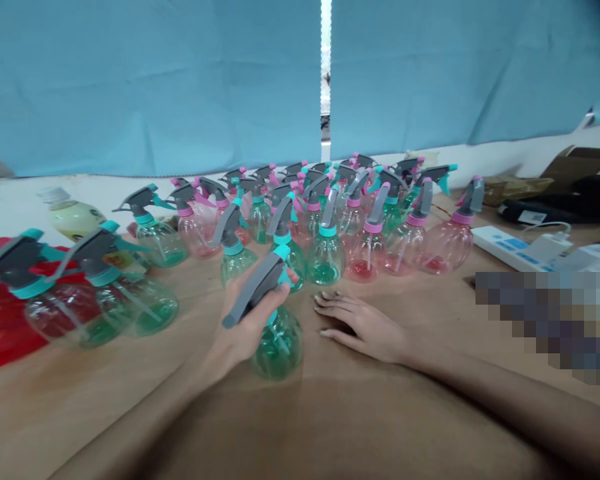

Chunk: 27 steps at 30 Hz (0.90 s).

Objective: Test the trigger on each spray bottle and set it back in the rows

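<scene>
A green spray bottle [279,347] with a grey and teal spray head stands near the table's middle. Wrapped round its neck, just under the head, is my left hand [247,313]. To its right, my right hand [363,327] lies on the table with fingers stretched out and holds nothing. Close behind the hands are a green spray bottle [326,257] and a pink spray bottle [364,257]. Two more teal-collared bottles, one of them a green spray bottle [140,303], stand at the left. Part of the held bottle's neck is hidden by my fingers.
Several pink and green spray bottles [440,243] stand across the back of the wooden table [330,427]. A red plastic bag [5,320] lies at the far left near a yellowish bottle [75,217]. On the right are a white power strip [510,247] and a cardboard box [577,170].
</scene>
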{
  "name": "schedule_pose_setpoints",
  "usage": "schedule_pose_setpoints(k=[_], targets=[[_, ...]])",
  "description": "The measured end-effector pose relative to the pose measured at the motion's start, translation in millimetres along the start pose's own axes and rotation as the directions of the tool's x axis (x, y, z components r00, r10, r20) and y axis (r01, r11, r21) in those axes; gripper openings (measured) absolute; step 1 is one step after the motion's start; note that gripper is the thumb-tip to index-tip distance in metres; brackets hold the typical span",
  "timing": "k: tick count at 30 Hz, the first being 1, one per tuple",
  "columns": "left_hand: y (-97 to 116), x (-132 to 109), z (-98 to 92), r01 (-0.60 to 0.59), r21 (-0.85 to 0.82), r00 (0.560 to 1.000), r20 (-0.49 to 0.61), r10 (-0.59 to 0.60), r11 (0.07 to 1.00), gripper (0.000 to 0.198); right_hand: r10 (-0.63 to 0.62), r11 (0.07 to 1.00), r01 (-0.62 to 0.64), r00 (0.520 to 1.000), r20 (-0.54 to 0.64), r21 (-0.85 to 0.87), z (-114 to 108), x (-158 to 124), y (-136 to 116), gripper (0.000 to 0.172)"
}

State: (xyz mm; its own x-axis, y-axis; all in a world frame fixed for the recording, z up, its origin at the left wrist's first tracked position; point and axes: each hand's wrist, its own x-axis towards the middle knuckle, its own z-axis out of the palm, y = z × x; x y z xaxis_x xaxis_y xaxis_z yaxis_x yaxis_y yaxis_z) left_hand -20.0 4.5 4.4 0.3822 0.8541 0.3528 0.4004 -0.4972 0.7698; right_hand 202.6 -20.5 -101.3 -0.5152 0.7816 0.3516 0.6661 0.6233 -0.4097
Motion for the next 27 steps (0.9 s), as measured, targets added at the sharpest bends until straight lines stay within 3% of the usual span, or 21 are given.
schedule_pose_setpoints(k=[9, 17, 23, 27], targets=[[6, -1, 2.2, 0.024, -0.038, 0.999, -0.022, -0.025, 0.999, 0.031, -0.004, 1.000, 0.004, 1.000, -0.002, -0.014, -1, 0, -2, 0.048], [2, -3, 7.0, 0.013, -0.033, 0.996, -0.087, -0.015, 0.999, 0.027, 0.021, 0.998, -0.022, 1.000, 0.009, 0.052, -2, -2, -8, 0.059], [1, -4, 6.0, -0.015, -0.054, 0.995, -0.101, 0.010, 0.998, 0.034, 0.097, 0.977, -0.092, 0.995, -0.015, 0.194, -3, 3, -45, 0.064], [0, -12, -8.1, -0.050, 0.044, 0.991, -0.122, 0.055, 0.998, 0.029, 0.093, 0.976, -0.067, 0.989, -0.118, 0.206, -6, 23, -78, 0.067]])
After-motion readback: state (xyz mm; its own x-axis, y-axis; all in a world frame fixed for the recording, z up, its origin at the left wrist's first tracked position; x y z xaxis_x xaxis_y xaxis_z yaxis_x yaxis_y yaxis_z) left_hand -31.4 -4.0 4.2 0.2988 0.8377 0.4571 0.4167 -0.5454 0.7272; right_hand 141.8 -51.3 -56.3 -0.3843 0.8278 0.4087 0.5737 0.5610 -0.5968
